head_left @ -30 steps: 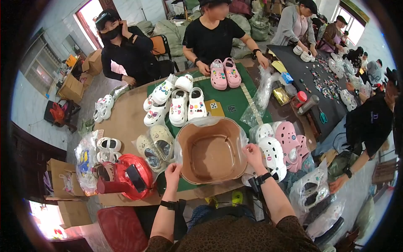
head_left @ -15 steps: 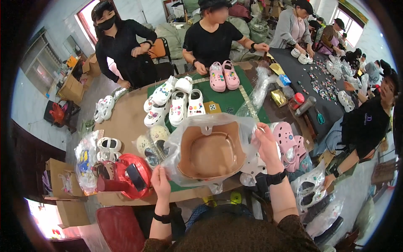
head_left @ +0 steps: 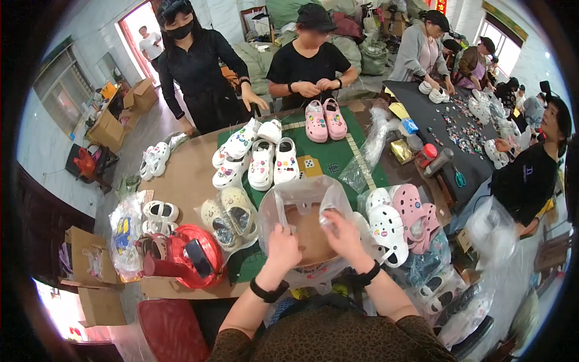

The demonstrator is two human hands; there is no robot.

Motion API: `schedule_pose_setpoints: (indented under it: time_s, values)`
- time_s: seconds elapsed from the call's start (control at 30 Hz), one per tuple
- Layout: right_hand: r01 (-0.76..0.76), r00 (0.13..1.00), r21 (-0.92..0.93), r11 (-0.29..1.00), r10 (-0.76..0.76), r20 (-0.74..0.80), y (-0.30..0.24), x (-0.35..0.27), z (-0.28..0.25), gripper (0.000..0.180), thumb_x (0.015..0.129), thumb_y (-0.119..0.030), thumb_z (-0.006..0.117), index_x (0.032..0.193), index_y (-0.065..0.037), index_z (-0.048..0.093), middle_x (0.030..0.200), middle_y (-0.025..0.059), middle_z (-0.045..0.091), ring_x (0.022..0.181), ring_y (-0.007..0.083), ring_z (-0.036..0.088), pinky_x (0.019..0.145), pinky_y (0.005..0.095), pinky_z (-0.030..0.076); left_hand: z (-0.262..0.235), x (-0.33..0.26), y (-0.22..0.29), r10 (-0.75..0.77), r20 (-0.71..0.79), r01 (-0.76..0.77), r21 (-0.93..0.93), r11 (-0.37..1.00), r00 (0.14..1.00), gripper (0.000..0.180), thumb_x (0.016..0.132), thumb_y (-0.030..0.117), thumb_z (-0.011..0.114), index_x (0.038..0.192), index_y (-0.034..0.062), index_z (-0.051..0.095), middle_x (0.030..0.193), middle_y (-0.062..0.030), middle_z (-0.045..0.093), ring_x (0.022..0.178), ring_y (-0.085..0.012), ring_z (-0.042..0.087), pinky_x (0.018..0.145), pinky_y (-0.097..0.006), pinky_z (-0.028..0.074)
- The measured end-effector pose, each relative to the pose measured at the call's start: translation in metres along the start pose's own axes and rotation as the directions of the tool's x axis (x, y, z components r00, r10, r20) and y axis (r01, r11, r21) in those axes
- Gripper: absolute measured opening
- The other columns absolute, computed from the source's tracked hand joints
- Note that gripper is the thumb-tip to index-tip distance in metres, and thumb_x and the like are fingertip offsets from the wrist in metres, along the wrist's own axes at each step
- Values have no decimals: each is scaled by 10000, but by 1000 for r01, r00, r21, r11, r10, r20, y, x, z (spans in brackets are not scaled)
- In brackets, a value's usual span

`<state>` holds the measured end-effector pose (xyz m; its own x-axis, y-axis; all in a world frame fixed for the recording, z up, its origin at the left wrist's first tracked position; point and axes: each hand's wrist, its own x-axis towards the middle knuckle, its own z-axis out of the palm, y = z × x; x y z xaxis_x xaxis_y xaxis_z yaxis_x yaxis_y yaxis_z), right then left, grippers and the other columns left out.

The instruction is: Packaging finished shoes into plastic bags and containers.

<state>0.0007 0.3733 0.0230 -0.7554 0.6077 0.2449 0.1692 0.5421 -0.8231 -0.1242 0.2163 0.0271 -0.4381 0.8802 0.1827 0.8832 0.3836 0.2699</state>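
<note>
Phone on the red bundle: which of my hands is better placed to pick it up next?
Your left hand, most likely. It is nearer the phone, with your right hand farther off to the right. Both hands seem to grip the clear bag, so either would probably have to let go first.

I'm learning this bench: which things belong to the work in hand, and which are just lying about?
In use: clear plastic bag, at the left hand and right hand; brown tub, beneath the hands.

Apparently lying about: phone; scissors; red plastic bundle.
</note>
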Motion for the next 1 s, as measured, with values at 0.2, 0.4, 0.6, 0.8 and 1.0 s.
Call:
schedule_pose_setpoints:
  time_s: [0.2,0.4,0.6,0.8,1.0]
  values:
    - [-28,994,68,997,21,105,16,-18,42,432,838,-115,609,1259,-117,512,911,182,662,838,377,630,758,422,485,61,11,1,-284,466,313,16,950,838,354,796,343,655,917,16,715,953,-151,677,892,-308,626,793,-389,494]
    - [-127,988,462,878,151,-15,29,-7,52,436,875,-201,638,1219,21,489,1034,162,635,946,220,616,827,345,478,70,23,2,-393,362,404,-914,26,845,170,920,74,522,1005,19,659,895,-49,652,807,-157,590,782,-279,467]
    - [-321,947,362,875,294,128,5,0,51,402,840,-158,677,1163,26,525,1005,89,632,922,170,598,798,297,475,48,20,-2,-369,194,197,-980,-29,909,298,912,-23,492,1197,58,521,1040,-44,625,997,-122,527,904,-261,404]
    - [-425,892,573,700,430,137,17,3,43,284,776,-51,666,1034,-29,550,897,20,599,809,94,555,732,252,452,-12,4,-7,-212,122,235,-706,668,970,414,811,75,633,1219,102,566,1091,-119,665,1143,-283,514,955,-368,407]
    - [-213,975,338,917,224,7,14,12,35,328,773,-122,700,1039,-14,542,905,79,608,827,176,590,745,291,469,-11,39,-11,36,-62,-53,-303,952,997,960,760,227,749,1491,41,154,1536,-195,191,1442,-318,152,1157,-508,145]
